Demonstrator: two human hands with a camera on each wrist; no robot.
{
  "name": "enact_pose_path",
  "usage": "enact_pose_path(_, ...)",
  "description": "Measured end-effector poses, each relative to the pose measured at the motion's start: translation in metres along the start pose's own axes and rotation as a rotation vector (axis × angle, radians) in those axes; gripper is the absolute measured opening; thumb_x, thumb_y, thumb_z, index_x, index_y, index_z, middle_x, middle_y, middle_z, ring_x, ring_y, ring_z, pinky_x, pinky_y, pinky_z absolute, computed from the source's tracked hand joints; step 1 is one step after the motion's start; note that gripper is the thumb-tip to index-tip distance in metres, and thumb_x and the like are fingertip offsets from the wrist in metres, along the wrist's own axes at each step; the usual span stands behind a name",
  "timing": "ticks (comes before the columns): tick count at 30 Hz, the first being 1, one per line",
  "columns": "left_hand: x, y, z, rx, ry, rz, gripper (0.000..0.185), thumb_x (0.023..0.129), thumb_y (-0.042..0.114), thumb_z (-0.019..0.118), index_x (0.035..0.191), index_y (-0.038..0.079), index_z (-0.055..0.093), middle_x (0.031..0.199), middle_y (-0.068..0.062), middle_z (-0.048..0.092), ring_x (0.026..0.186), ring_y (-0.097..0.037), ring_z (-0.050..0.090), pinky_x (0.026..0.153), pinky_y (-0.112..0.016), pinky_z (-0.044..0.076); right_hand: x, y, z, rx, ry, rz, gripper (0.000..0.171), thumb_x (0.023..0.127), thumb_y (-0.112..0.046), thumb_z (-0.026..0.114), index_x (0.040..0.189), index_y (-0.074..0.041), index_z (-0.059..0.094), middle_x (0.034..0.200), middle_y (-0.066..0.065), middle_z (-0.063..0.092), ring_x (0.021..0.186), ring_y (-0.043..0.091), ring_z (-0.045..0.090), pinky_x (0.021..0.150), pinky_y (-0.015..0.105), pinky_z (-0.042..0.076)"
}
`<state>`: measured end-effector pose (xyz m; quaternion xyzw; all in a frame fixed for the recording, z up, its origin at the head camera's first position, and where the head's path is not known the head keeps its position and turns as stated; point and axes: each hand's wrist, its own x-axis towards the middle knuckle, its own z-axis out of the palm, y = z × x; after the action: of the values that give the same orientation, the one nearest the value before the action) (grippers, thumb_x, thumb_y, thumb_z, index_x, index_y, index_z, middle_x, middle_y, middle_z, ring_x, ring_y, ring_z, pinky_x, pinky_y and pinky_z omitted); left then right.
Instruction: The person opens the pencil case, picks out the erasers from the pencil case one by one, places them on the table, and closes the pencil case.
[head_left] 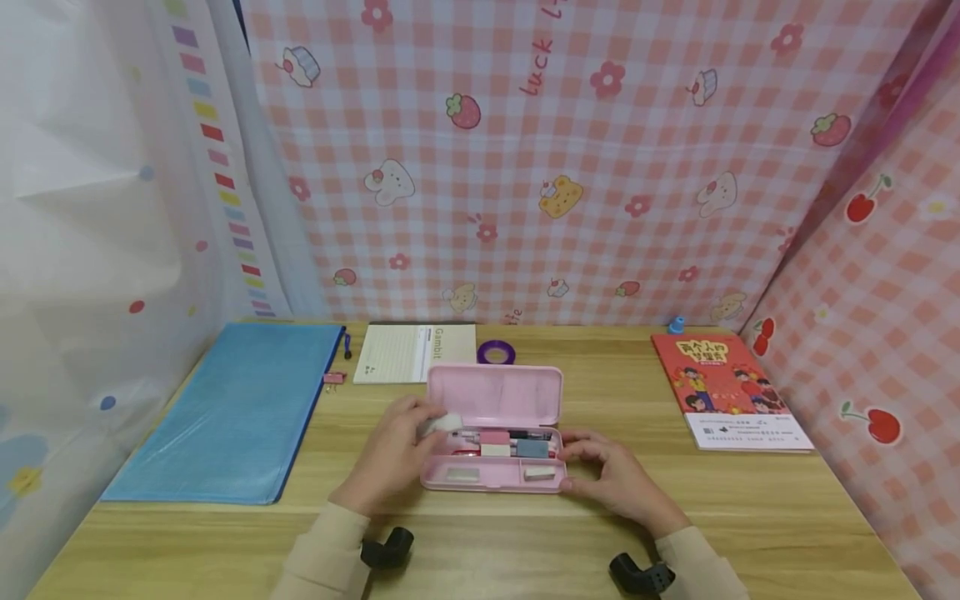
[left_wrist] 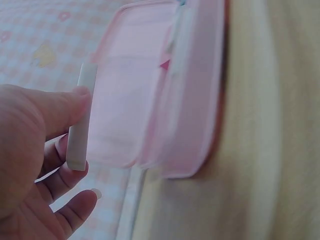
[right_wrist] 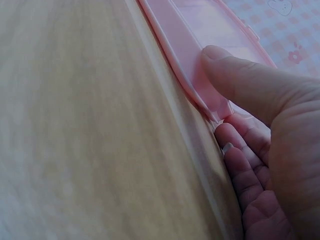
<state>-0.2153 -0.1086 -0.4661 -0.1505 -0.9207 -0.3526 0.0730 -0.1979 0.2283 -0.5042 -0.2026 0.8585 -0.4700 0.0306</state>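
A pink pencil case [head_left: 495, 396] lies on the table with its lid raised at the back. My left hand [head_left: 393, 454] is over its left end, pinching a flat white eraser [left_wrist: 81, 117] between thumb and fingers. At the other end, my right hand [head_left: 615, 479] grips the case's corner, with the thumb [right_wrist: 217, 55] on its front wall and fingers by the end. Inside the case are pens, a pink-and-white eraser [head_left: 494, 443], a blue block [head_left: 532, 449], and small pale pieces in the front compartments, one being a whitish block [head_left: 538, 473].
A blue folder [head_left: 225, 417] lies at the left, with a pink binder clip [head_left: 334, 378] beside it. Behind the case are a notepad [head_left: 397, 354] and a purple tape roll [head_left: 496, 352]. A red book [head_left: 723, 379] and small blue object [head_left: 677, 325] are at the right.
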Motion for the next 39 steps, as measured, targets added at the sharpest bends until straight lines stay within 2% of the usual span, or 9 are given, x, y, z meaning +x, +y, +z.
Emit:
enact_pose_path(3, 0.000, -0.001, -0.011, -0.018, 0.005, -0.041, 0.027, 0.092, 0.023, 0.066, 0.116, 0.011, 0.068, 0.102, 0.007, 0.052, 0.089, -0.010, 0.048, 0.074, -0.028, 0.047, 0.001, 0.009, 0.000, -0.013, 0.003, -0.005, 0.028, 0.076, -0.029, 0.082, 0.101, -0.025, 0.070, 0.133, -0.002, 0.055, 0.127, 0.025, 0.047, 0.106, 0.038, 0.034)
enact_pose_path(9, 0.003, -0.013, -0.034, 0.008, 0.087, -0.037, 0.027, 0.092, 0.022, 0.066, 0.115, 0.008, 0.068, 0.105, -0.001, 0.056, 0.088, -0.016, 0.050, 0.072, -0.032, 0.046, 0.001, 0.011, -0.001, -0.005, 0.002, 0.011, 0.028, 0.075, -0.032, 0.082, 0.100, -0.028, 0.070, 0.133, -0.006, 0.055, 0.127, 0.020, 0.046, 0.106, 0.045, 0.033)
enact_pose_path(14, 0.004, -0.033, -0.049, 0.013, 0.172, -0.017, 0.026, 0.090, 0.017, 0.068, 0.114, 0.007, 0.069, 0.100, -0.007, 0.058, 0.083, -0.020, 0.050, 0.070, -0.034, 0.042, 0.000, 0.009, -0.001, -0.008, 0.007, 0.014, 0.028, 0.075, -0.031, 0.082, 0.100, -0.028, 0.070, 0.132, -0.005, 0.055, 0.127, 0.020, 0.047, 0.106, 0.039, 0.035)
enact_pose_path(19, 0.002, -0.058, -0.056, 0.014, 0.232, -0.035, 0.024, 0.090, 0.016, 0.069, 0.111, 0.006, 0.069, 0.107, -0.012, 0.059, 0.090, -0.025, 0.054, 0.074, -0.038, 0.043, -0.001, 0.011, -0.001, -0.009, 0.009, 0.002, 0.029, 0.075, -0.032, 0.082, 0.101, -0.028, 0.070, 0.133, -0.003, 0.055, 0.127, 0.022, 0.047, 0.105, 0.037, 0.035)
enact_pose_path(22, 0.000, -0.068, -0.056, 0.027, 0.228, -0.081, 0.023, 0.091, 0.017, 0.068, 0.111, 0.006, 0.069, 0.108, -0.014, 0.059, 0.090, -0.026, 0.054, 0.073, -0.038, 0.043, -0.001, 0.012, -0.001, -0.008, 0.010, 0.000, 0.029, 0.075, -0.032, 0.082, 0.100, -0.027, 0.070, 0.132, -0.003, 0.055, 0.127, 0.022, 0.047, 0.105, 0.035, 0.035)
enact_pose_path(24, -0.002, -0.073, -0.055, 0.047, 0.232, -0.102, 0.023, 0.090, 0.018, 0.069, 0.110, 0.005, 0.069, 0.103, -0.013, 0.060, 0.081, -0.024, 0.053, 0.068, -0.036, 0.042, -0.001, 0.011, 0.000, -0.011, 0.011, 0.004, 0.028, 0.075, -0.029, 0.082, 0.101, -0.026, 0.070, 0.133, -0.003, 0.055, 0.127, 0.022, 0.047, 0.105, 0.033, 0.035)
enact_pose_path(27, -0.003, -0.080, -0.052, 0.076, 0.229, -0.112, 0.025, 0.089, 0.019, 0.070, 0.109, 0.003, 0.069, 0.098, -0.013, 0.061, 0.079, -0.024, 0.053, 0.065, -0.036, 0.042, -0.001, 0.005, 0.000, -0.005, 0.014, 0.012, 0.028, 0.076, -0.021, 0.082, 0.102, -0.020, 0.070, 0.133, 0.002, 0.055, 0.127, 0.026, 0.047, 0.105, 0.032, 0.034)
enact_pose_path(32, -0.005, -0.089, -0.046, 0.099, 0.191, -0.127, 0.028, 0.088, 0.022, 0.072, 0.109, 0.003, 0.070, 0.096, -0.011, 0.063, 0.081, -0.024, 0.056, 0.069, -0.038, 0.045, -0.003, -0.019, -0.002, 0.009, -0.001, 0.015, 0.028, 0.077, -0.012, 0.080, 0.103, -0.010, 0.070, 0.134, 0.012, 0.054, 0.127, 0.032, 0.046, 0.105, 0.035, 0.034)
enact_pose_path(39, -0.008, -0.092, -0.041, 0.079, 0.136, -0.176, 0.025, 0.087, 0.019, 0.072, 0.107, 0.004, 0.071, 0.096, -0.011, 0.062, 0.084, -0.026, 0.058, 0.074, -0.041, 0.047, -0.003, -0.031, -0.005, 0.008, -0.015, 0.035, 0.028, 0.078, -0.012, 0.080, 0.103, -0.009, 0.070, 0.134, 0.013, 0.054, 0.127, 0.033, 0.046, 0.105, 0.043, 0.033)
